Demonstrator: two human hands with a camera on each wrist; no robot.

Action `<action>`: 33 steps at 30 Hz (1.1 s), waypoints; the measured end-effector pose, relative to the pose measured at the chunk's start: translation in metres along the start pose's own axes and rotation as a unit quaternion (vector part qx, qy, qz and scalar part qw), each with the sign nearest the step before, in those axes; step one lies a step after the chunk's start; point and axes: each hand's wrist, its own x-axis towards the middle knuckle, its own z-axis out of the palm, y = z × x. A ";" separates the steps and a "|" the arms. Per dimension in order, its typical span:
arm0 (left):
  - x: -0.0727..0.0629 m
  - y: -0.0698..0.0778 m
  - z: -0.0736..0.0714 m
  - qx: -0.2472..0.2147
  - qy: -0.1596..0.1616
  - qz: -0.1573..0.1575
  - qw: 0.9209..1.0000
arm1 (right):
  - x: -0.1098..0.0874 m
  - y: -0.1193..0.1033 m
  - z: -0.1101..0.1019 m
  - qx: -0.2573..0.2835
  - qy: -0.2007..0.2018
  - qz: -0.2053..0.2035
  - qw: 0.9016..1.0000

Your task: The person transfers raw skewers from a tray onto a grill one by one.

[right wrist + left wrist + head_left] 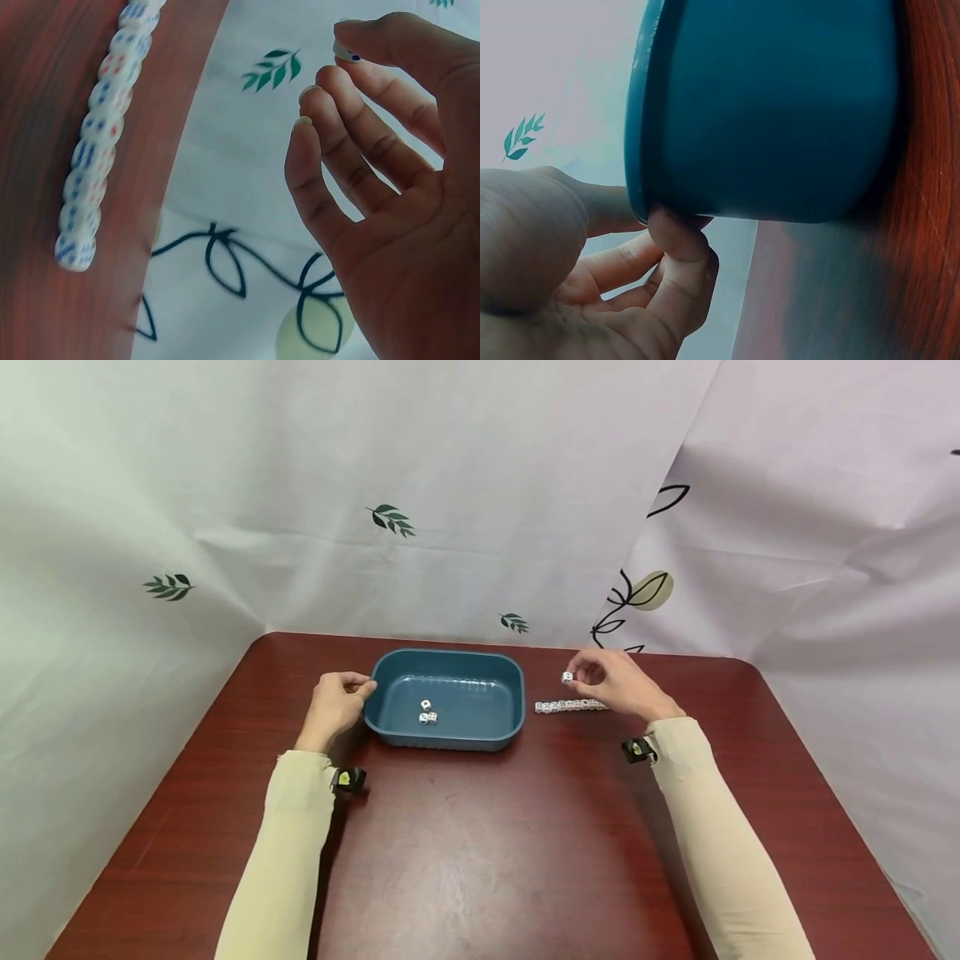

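A teal rectangular tray sits toward the back of the table, with three white dice inside near its left part. My left hand pinches the rim at the tray's left end; the left wrist view shows thumb and finger at the rim. Between the thumb and index finger of my right hand is a single white die, mostly covered in the right wrist view. Below that hand, a straight row of white dice with blue and red dots lies on the table, right of the tray.
The dark red wooden table ends at the back against a white cloth printed with leaves. More cloth hangs along both sides. Each sleeve carries a small black wrist camera.
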 end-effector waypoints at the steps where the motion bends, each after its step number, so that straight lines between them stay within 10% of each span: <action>1: 0.000 0.000 0.000 0.000 0.001 -0.001 1.000 | -0.002 0.004 -0.001 -0.003 0.001 0.000 1.000; 33: 0.000 0.002 0.001 -0.008 -0.003 -0.007 1.000 | -0.057 0.092 -0.024 -0.049 0.009 0.097 0.994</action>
